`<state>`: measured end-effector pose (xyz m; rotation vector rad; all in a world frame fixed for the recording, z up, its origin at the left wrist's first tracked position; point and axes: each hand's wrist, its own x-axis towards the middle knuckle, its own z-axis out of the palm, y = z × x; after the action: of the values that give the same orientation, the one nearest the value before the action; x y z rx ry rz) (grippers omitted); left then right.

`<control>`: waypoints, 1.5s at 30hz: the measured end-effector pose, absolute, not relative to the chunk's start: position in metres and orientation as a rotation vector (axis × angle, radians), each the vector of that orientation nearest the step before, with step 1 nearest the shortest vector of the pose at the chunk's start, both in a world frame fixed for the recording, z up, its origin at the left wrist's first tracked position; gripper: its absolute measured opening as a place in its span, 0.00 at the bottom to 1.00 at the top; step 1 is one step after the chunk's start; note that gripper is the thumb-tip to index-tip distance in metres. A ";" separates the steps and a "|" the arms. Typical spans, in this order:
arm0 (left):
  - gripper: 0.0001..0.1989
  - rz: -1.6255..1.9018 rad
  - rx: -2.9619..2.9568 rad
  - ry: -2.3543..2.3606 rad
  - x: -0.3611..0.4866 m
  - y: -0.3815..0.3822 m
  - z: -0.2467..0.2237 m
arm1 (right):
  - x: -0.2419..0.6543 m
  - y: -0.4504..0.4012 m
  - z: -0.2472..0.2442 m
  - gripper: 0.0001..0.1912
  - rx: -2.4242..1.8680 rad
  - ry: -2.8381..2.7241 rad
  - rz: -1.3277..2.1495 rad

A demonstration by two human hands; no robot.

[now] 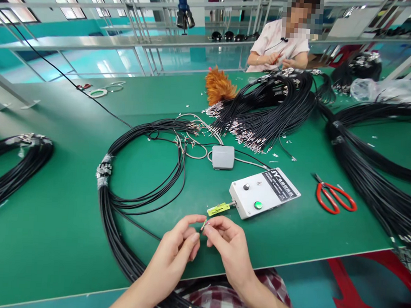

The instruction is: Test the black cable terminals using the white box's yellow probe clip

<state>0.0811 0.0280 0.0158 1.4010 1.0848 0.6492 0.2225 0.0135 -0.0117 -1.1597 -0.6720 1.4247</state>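
Observation:
My left hand and my right hand meet near the table's front edge. Between their fingertips is the stripped end of a black cable, its thin coloured wires fanned out. The left fingers are closed on the cable just below the wires; the right thumb and forefinger pinch the wires. Just beyond my hands, a yellow-green clip sticks out of a white box with a knob and a lit green button. A looped bundle of black cables curves round on the left and runs under my left forearm.
Red-handled scissors lie at the right. A grey pedal-like box sits behind the white box. Large black cable bundles and an orange feather duster are farther back. Across the table a person works with their hands.

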 end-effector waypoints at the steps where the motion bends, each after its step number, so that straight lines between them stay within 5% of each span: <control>1: 0.21 0.652 1.394 1.089 0.081 0.028 0.015 | 0.222 0.013 -0.012 0.15 -1.161 -0.667 1.426; 12: 0.25 0.638 1.181 1.014 0.077 0.030 0.019 | 0.215 0.012 -0.008 0.13 -1.132 -0.602 1.549; 18: 0.18 0.578 1.059 0.914 0.068 0.036 0.020 | 0.217 0.009 -0.008 0.11 -1.167 -0.613 1.551; 25: 0.19 0.749 0.950 1.181 0.079 0.033 0.016 | 0.216 0.005 -0.010 0.12 -1.221 -0.772 1.436; 36: 0.18 0.794 1.089 1.267 0.089 0.034 0.009 | 0.252 -0.002 -0.018 0.05 -1.389 -1.525 0.827; 41: 0.16 0.759 1.156 1.235 0.090 0.034 0.006 | 0.260 0.008 -0.002 0.07 -1.268 -2.116 0.187; 45: 0.14 0.775 1.230 1.252 0.092 0.032 0.004 | 0.261 0.015 0.001 0.14 -1.213 -2.245 0.034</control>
<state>0.0923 0.0323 0.0038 1.2298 1.2517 0.7752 0.2607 0.0150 0.0015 -1.2129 -2.2449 0.0342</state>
